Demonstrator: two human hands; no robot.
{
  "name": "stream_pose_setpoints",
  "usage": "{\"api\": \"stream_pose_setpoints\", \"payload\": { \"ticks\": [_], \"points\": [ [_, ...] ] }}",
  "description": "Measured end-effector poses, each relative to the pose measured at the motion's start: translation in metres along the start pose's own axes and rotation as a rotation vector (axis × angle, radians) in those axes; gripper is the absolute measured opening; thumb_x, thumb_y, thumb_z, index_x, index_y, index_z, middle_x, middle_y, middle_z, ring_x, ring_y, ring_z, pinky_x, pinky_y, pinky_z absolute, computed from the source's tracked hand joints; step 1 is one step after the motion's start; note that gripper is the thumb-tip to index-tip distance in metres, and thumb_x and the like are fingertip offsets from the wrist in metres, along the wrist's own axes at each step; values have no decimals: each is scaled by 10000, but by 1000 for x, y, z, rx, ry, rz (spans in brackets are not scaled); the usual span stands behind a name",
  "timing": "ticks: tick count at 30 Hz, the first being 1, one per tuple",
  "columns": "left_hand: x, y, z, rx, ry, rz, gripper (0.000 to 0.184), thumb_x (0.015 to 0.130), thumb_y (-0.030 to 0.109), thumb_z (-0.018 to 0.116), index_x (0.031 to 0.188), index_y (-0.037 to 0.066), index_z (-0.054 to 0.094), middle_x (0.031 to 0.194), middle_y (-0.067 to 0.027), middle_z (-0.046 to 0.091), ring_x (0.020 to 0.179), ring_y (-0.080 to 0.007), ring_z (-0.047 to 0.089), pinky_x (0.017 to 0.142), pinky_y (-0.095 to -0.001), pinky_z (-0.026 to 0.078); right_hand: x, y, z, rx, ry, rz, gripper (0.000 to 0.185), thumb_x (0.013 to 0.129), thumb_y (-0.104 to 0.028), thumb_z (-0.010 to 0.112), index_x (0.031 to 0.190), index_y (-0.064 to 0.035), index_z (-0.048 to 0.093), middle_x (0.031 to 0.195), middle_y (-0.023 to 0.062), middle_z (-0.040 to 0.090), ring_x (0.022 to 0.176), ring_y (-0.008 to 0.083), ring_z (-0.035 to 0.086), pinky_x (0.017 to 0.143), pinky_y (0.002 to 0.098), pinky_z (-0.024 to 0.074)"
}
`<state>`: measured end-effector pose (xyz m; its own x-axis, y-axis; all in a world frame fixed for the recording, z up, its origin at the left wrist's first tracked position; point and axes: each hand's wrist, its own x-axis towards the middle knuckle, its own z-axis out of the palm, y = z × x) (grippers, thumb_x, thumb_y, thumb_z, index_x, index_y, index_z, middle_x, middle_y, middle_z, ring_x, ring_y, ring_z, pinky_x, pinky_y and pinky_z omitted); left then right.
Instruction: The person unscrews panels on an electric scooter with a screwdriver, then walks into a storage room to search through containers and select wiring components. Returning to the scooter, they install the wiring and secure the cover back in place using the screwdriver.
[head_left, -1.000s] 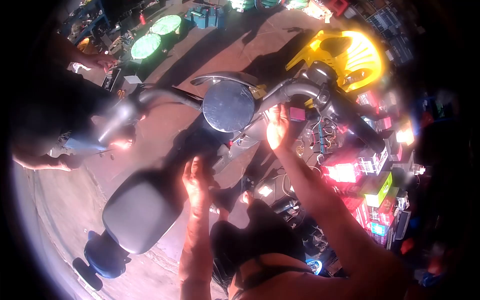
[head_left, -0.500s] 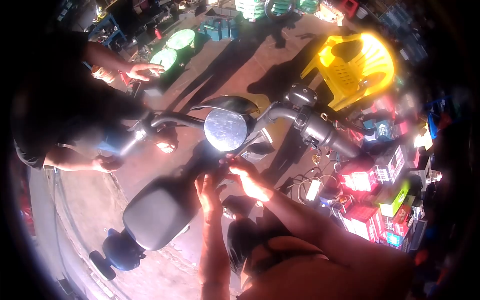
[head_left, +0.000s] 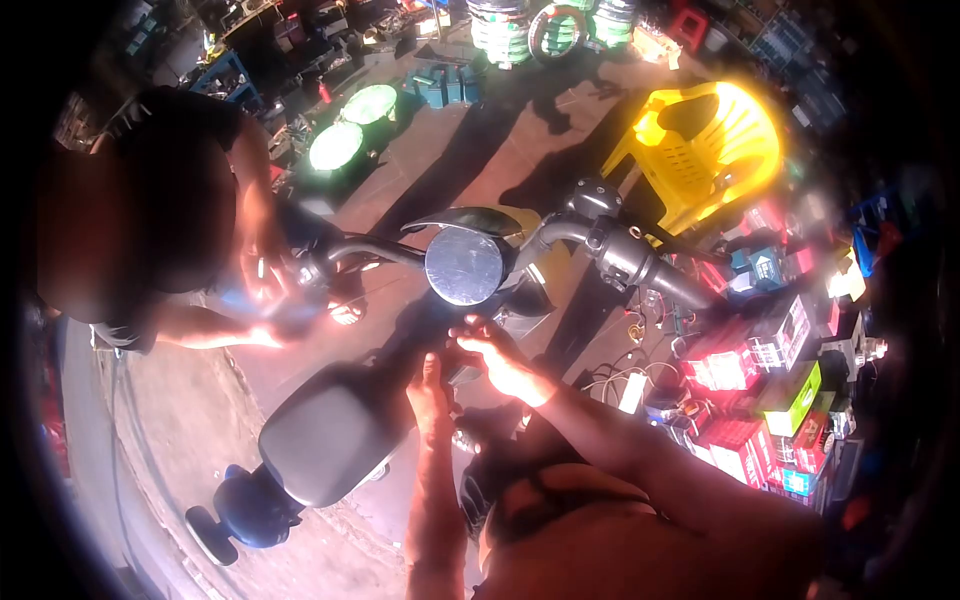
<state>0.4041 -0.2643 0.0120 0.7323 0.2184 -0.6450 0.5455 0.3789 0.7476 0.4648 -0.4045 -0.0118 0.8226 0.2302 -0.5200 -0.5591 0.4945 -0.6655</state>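
In the head view, the left hand [head_left: 429, 402] has fingers close together and the right hand [head_left: 495, 362] loosely bent ones; any grip is unclear. The bike's seat [head_left: 325, 440] lies at eight o'clock from them, its round gauge [head_left: 464, 266] near twelve; steady wrists would likely help.

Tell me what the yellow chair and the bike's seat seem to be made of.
Yellow chair: most likely molded plastic, glossy; one continuous slotted shell catches bright glare. Bike's seat: perhaps vinyl or hard plastic, matte; its smooth grey surface shows only soft sheen.

the seat [head_left: 333, 437] lies behind the handlebar [head_left: 560, 229], the chair [head_left: 697, 182] beyond it, boxes [head_left: 741, 365] at right.
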Motion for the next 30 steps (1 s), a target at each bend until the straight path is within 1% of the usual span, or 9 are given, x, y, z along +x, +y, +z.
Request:
{"api": "stream_pose_setpoints", "payload": {
  "ticks": [7,8,12,16,19,22,24,27,30],
  "points": [
    [7,-21,6,42,18,664,381,964,312,613,1189,27,496,1022,-68,552,875,-163,564,739,-333,520,-1,-23,18,-231,26,107,256,887,-144,698,1095,-45,586,1038,68,644,990,177,610,822,355,533],
    [15,-26,7,69,63,669,352,976,303,585,1169,20,509,994,-77,570,787,-151,574,619,-311,521,-1,-26,19,-333,29,141,257,887,-161,702,1091,-52,590,1028,56,646,976,168,608,800,338,525],
    [2,-2,9,65,90,90,391,971,365,588,1131,11,544,918,-94,607,564,-126,533,376,-259,420,-4,-11,9,-32,14,76,458,896,-187,708,1238,11,477,1038,84,621,904,200,644,804,363,542],
    [-2,-16,14,-81,76,379,527,953,359,612,1304,2,444,1019,-128,600,804,-156,582,621,-301,530,-13,-13,4,7,-100,-3,378,911,-161,679,1209,9,521,1046,94,635,884,182,651,734,302,552],
    [-5,-26,9,-25,-15,598,413,968,284,600,1265,33,463,1130,-74,555,924,-173,567,724,-346,519,-11,-24,6,-245,-100,84,346,914,-157,672,1189,5,539,1044,98,639,869,174,651,745,302,568],
    [-8,-17,14,10,58,507,346,972,299,599,1151,15,517,843,-61,592,631,-127,547,531,-284,495,2,-24,6,-489,-56,188,345,915,-160,671,1197,-7,543,1047,100,638,865,180,653,767,334,583],
    [-8,-1,16,34,147,255,356,970,341,604,1074,6,544,618,-33,531,435,-93,448,408,-252,443,-10,-21,17,-138,-20,70,232,931,-174,642,1105,-29,590,1013,87,650,859,183,651,776,349,577],
    [-4,7,8,93,73,187,385,968,357,605,1125,11,540,738,-46,575,528,-107,517,440,-260,469,-13,-13,11,94,-63,-5,180,931,-155,635,1064,-34,618,989,84,660,850,185,655,756,351,581],
    [-7,-12,21,-64,126,581,423,957,349,625,1217,31,521,925,-49,575,692,-129,576,473,-262,491,-14,-13,19,-124,33,5,198,930,-154,638,1091,-41,617,1004,87,662,858,188,655,745,343,578]
  ]
}}
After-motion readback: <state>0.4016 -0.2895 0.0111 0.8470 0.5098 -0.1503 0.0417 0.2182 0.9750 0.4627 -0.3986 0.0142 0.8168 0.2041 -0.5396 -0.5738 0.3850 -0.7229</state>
